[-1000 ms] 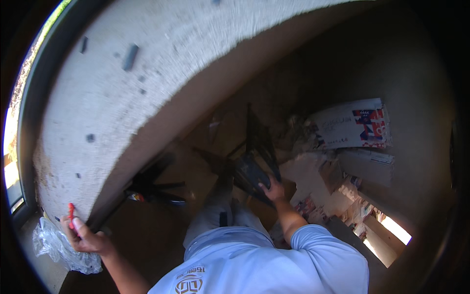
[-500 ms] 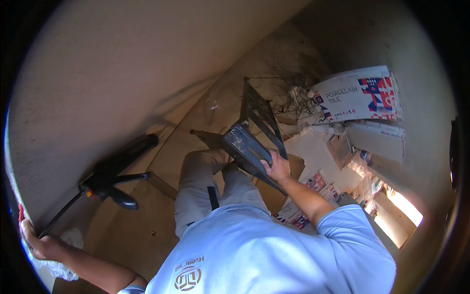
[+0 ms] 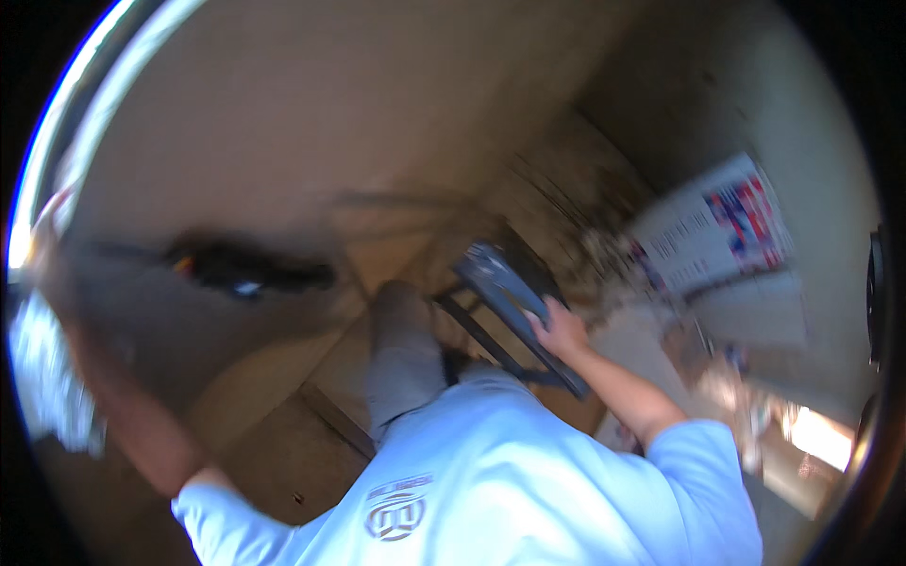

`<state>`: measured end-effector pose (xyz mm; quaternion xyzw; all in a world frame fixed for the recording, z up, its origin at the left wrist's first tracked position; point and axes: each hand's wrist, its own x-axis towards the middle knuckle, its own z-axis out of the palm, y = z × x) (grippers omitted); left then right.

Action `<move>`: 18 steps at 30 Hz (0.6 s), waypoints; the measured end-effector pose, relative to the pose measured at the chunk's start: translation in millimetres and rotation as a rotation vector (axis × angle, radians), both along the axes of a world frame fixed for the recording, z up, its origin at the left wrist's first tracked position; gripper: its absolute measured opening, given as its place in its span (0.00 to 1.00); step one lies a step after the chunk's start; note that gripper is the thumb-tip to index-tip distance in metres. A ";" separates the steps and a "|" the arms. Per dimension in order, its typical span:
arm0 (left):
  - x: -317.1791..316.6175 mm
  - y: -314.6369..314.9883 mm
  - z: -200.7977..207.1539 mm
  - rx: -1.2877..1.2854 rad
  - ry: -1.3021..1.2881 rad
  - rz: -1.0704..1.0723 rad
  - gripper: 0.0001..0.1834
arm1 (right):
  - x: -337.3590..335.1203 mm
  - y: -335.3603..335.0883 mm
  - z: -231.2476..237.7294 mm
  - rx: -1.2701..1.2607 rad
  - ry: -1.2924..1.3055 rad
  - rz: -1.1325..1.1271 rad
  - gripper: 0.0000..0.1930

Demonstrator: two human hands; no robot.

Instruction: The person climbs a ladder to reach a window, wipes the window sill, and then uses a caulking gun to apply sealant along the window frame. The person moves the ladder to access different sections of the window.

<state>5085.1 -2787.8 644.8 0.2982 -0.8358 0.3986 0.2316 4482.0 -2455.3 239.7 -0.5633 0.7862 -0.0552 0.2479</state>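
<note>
At the far left, my left hand point(image 3: 55, 250) is smeared by motion. It is closed on the rod end of a black caulking gun point(image 3: 269, 269), which sticks out to the right in front of the wall. Below that hand hangs a crumpled clear plastic bag point(image 3: 52, 377); whether the same fingers hold it I cannot tell. My right hand point(image 3: 561, 330) grips the edge of a dark metal step stool point(image 3: 510, 292), thumb over its flat top. The stool is tilted beside my legs, its frame partly hidden behind the top and my shirt.
A plain wall point(image 3: 377, 104) rises ahead and to the left. At the right lean white printed tile boxes point(image 3: 703, 231), with scattered debris and thin sticks point(image 3: 590, 226) beside them. A brown board point(image 3: 274, 453) lies at lower left. Bright light enters at both sides.
My left hand has risen along the left edge, bringing the caulking gun and bag up with it. The stool has turned and shifted slightly right and down in view, still in my right hand.
</note>
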 end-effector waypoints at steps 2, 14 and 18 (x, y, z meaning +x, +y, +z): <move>-10.6 -5.4 -11.8 0.000 0.030 -0.022 0.11 | 2.8 10.8 3.9 -0.100 0.018 -0.018 0.27; -62.9 73.5 2.7 0.614 1.114 0.250 0.21 | 29.5 92.9 1.1 -0.216 0.135 0.052 0.24; -61.3 81.4 7.6 0.655 1.179 0.150 0.20 | 32.9 87.4 -10.3 -0.308 0.165 0.066 0.25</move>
